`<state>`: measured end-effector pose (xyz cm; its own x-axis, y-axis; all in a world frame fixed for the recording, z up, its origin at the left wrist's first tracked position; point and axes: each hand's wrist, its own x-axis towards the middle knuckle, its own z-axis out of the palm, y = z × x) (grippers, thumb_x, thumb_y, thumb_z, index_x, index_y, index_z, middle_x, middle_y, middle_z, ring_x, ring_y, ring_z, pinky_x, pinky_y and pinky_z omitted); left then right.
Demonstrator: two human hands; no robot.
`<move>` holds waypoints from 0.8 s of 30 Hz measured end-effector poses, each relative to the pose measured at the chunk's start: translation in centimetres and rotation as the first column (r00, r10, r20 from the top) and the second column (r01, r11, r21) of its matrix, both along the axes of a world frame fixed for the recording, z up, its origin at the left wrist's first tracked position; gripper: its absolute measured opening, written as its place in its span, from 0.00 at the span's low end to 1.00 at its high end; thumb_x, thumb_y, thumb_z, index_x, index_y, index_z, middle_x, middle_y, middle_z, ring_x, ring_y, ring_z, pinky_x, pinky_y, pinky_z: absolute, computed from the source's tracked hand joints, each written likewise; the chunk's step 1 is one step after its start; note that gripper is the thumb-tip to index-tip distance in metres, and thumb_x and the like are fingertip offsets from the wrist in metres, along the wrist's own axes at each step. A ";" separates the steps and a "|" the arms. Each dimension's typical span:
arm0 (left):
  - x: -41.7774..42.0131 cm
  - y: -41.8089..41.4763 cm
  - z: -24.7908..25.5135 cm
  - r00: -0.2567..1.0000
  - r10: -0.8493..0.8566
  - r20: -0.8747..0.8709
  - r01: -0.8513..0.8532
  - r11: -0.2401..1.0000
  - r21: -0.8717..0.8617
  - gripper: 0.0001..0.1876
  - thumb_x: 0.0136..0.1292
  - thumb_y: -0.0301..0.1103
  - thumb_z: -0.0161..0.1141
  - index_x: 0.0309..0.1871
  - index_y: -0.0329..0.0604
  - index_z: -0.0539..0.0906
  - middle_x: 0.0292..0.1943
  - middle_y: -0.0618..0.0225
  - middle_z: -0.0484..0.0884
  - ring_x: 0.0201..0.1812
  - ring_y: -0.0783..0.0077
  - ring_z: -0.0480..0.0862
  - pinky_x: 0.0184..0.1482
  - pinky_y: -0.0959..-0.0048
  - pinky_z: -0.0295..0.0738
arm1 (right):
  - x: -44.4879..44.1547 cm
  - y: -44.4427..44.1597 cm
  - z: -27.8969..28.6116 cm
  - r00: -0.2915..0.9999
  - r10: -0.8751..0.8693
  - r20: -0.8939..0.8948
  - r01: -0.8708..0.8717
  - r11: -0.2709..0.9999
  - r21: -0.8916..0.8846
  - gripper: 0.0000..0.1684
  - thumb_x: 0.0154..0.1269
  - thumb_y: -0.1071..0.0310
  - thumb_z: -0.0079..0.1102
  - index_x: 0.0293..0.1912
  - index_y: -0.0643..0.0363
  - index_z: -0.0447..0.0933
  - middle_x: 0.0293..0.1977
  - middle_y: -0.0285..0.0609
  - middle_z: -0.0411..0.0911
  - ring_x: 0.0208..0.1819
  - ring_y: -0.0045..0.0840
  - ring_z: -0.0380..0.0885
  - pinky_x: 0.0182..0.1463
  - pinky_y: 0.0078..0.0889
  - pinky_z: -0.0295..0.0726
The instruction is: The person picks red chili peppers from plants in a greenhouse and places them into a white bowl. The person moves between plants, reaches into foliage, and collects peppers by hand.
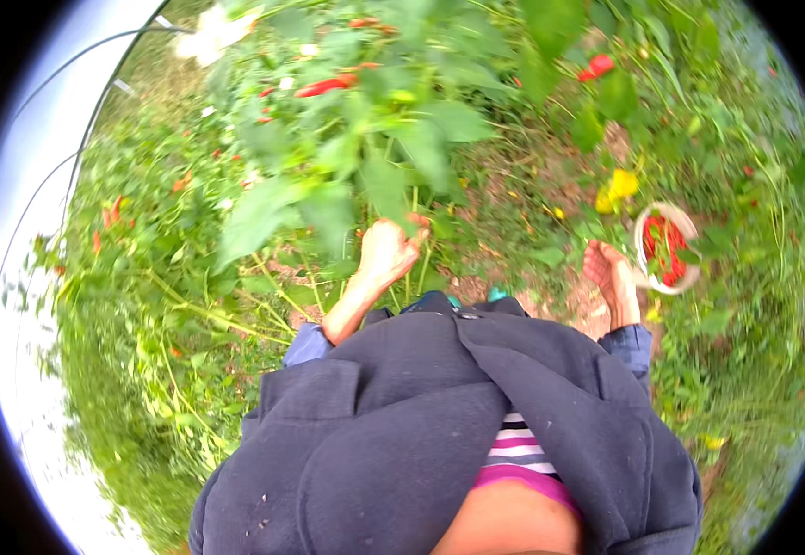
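My left hand (387, 251) reaches in under the leaves of a chili pepper plant (430, 142). Its fingers are curled beside a green stem, and what lies inside them is hidden. Red chili peppers (326, 85) hang among the leaves above that hand. Over to the right, my right hand (609, 272) is half curled just left of a white bucket (639, 239). Blur hides whether anything is in it. Picked red chilies (661, 257) with some green stems or leaves lie in the bucket.
Another red pepper (596, 67) hangs at the upper right. Yellow leaves (617, 189) show above the bucket. Brown soil (586, 305) appears between the plants. Thin curved hoops (73, 59) cross the bright left edge. My dark jacket (402, 423) fills the lower middle.
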<state>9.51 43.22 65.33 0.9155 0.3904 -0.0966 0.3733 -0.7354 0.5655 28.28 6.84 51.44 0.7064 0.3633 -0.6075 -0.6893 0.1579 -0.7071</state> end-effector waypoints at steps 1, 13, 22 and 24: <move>-0.4 0.9 0.3 0.996 0.089 0.032 -0.089 0.996 -0.007 0.11 0.57 0.33 0.61 0.42 0.42 0.84 0.38 0.61 0.82 0.40 0.58 0.82 0.43 0.67 0.75 | -0.1 2.7 1.6 0.989 0.143 0.039 -0.142 0.989 -0.031 0.16 0.67 0.62 0.53 0.47 0.63 0.76 0.35 0.40 0.82 0.32 0.23 0.81 0.37 0.27 0.84; -11.8 25.1 -1.4 0.942 0.335 -0.022 -0.161 0.508 0.846 0.14 0.55 0.33 0.54 0.46 0.45 0.79 0.43 0.55 0.81 0.45 0.55 0.81 0.51 0.59 0.74 | -2.9 26.9 17.2 0.155 0.759 0.633 -0.721 0.525 -0.453 0.28 0.64 0.61 0.59 0.62 0.60 0.68 0.48 0.46 0.78 0.47 0.26 0.77 0.50 0.29 0.78; -31.2 27.8 2.9 0.684 0.729 0.017 -0.538 0.490 0.686 0.14 0.54 0.38 0.59 0.45 0.53 0.83 0.42 0.68 0.82 0.54 0.60 0.73 0.53 0.58 0.73 | 15.5 37.0 27.1 0.234 0.466 0.853 -0.813 0.575 -0.091 0.38 0.66 0.54 0.55 0.68 0.61 0.55 0.66 0.49 0.60 0.60 0.37 0.70 0.62 0.39 0.72; -33.8 26.1 3.9 0.613 0.790 -0.001 -0.601 0.467 0.649 0.16 0.54 0.41 0.59 0.47 0.52 0.83 0.37 0.63 0.82 0.52 0.59 0.74 0.56 0.60 0.69 | 15.4 36.5 29.5 0.324 0.448 0.833 -0.727 0.682 -0.085 0.39 0.65 0.52 0.55 0.67 0.64 0.57 0.66 0.46 0.61 0.60 0.34 0.71 0.61 0.37 0.74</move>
